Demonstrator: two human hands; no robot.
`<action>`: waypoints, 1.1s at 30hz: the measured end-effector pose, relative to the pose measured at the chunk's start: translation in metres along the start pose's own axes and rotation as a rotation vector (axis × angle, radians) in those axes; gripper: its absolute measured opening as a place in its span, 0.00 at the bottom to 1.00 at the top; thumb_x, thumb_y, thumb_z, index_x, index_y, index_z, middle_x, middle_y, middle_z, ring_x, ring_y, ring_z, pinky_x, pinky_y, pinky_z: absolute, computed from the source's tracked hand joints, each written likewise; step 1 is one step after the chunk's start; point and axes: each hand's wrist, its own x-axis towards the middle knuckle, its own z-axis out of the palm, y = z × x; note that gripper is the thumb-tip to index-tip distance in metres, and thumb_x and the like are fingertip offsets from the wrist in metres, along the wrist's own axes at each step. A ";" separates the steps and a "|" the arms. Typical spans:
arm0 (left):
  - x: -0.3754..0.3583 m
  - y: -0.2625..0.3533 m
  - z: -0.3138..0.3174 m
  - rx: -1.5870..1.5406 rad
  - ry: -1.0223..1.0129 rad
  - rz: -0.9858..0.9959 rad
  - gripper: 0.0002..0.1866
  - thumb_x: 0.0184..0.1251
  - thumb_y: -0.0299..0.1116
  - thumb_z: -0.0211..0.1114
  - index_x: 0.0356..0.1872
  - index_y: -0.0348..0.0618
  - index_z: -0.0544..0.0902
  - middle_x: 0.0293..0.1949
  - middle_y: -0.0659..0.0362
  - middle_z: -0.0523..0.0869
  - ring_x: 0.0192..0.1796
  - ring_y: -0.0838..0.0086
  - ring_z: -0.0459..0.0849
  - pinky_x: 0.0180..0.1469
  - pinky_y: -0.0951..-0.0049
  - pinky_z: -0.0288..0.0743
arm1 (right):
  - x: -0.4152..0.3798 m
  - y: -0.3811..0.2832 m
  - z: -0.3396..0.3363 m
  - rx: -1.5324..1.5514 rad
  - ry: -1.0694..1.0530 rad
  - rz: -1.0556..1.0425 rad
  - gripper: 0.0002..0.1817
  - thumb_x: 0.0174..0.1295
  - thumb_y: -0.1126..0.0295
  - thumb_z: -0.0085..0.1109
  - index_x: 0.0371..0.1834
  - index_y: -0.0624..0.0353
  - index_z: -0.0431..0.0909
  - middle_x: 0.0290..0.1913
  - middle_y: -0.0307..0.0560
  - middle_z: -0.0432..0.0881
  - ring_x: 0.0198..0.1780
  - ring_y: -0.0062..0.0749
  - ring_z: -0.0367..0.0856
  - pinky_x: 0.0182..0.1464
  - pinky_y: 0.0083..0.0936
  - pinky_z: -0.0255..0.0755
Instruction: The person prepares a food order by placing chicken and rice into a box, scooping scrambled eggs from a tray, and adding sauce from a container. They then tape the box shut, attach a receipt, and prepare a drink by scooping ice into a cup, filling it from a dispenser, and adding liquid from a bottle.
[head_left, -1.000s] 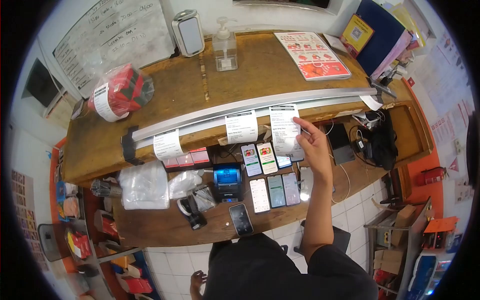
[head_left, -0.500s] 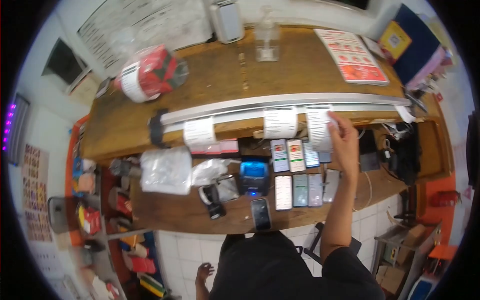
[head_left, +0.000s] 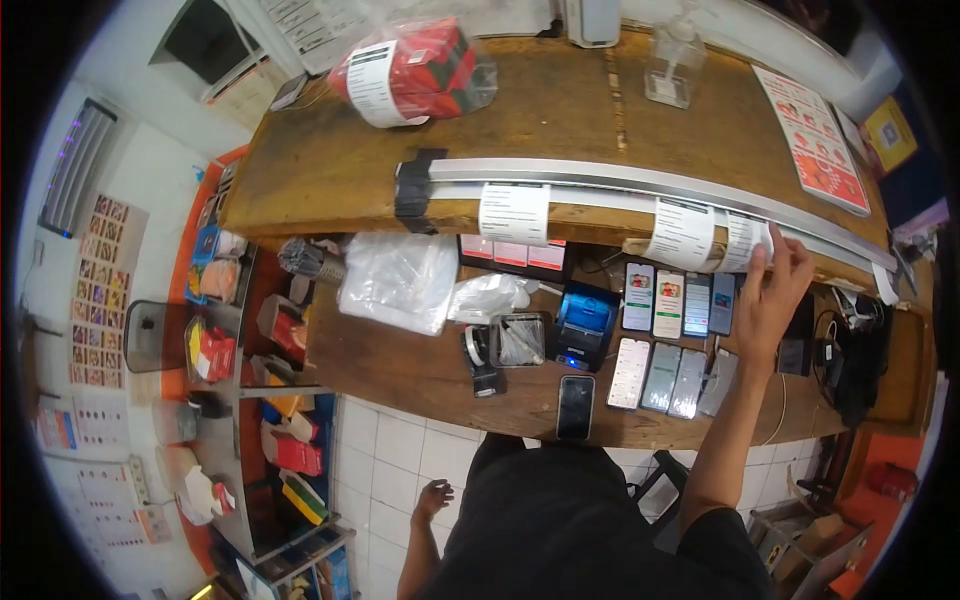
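By nearly closed thumb and forefinger of the right hand (head_left: 782, 292), the rightmost paper slip (head_left: 742, 239) seems pinched at its edge, at eleven o'clock from the palm. It is best handled lightly and flat, lest it be torn at the metal rail (head_left: 600, 178). At eight o'clock, the left hand (head_left: 433, 498) is held low, empty, loosely curled. Part of the slip is covered by fingers; its print cannot be read.

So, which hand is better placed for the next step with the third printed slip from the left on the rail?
The right hand, I judge: it seems to touch that slip. The left hand hangs low beside the body, away from the rail.
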 end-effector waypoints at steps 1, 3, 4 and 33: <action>0.003 -0.010 -0.001 -0.041 0.000 -0.033 0.18 0.76 0.30 0.63 0.63 0.45 0.76 0.44 0.50 0.89 0.37 0.63 0.89 0.35 0.66 0.80 | -0.007 -0.012 0.002 0.204 -0.072 0.082 0.15 0.74 0.66 0.59 0.58 0.60 0.83 0.51 0.54 0.79 0.50 0.43 0.78 0.54 0.37 0.71; 0.008 -0.024 0.000 -0.115 -0.010 -0.096 0.17 0.76 0.30 0.62 0.63 0.45 0.76 0.44 0.50 0.89 0.37 0.63 0.89 0.35 0.66 0.80 | -0.023 -0.055 0.005 0.597 -0.217 0.252 0.12 0.73 0.67 0.61 0.52 0.61 0.84 0.47 0.51 0.83 0.48 0.41 0.81 0.51 0.35 0.73; 0.007 -0.028 0.003 -0.082 -0.010 -0.109 0.17 0.76 0.30 0.62 0.63 0.45 0.77 0.45 0.49 0.89 0.38 0.63 0.89 0.35 0.66 0.80 | -0.028 -0.080 0.011 0.701 -0.331 0.226 0.11 0.72 0.66 0.63 0.50 0.61 0.83 0.44 0.50 0.84 0.46 0.39 0.82 0.49 0.33 0.74; 0.003 0.015 -0.003 0.064 0.039 -0.012 0.18 0.77 0.34 0.64 0.63 0.43 0.77 0.43 0.54 0.90 0.41 0.69 0.90 0.38 0.68 0.83 | -0.055 -0.170 0.087 1.365 -0.790 0.410 0.15 0.69 0.80 0.61 0.57 0.63 0.78 0.32 0.30 0.71 0.34 0.10 0.70 0.35 0.14 0.66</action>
